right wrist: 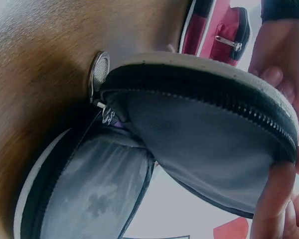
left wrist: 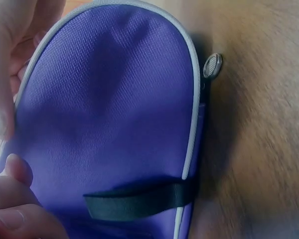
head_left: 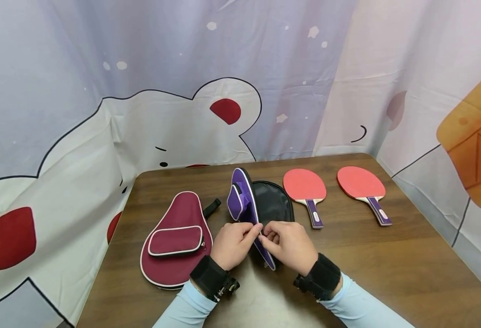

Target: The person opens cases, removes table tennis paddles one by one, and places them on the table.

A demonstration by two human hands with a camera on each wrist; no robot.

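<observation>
The purple case (head_left: 246,200) lay open in the middle of the brown table (head_left: 388,264), its top flap standing up. The left hand (head_left: 234,246) pinched the near edge of the flap. The right hand (head_left: 289,246) pinched the same edge just beside it. The black inside (head_left: 275,205) showed, and the zipper pull (right wrist: 98,74) hung at the end of the zip. To do this well, I think both hands should hold the flap wide and steady. A red case (head_left: 175,241) lay to the left. Two red paddles (head_left: 306,187) lay to the right.
</observation>
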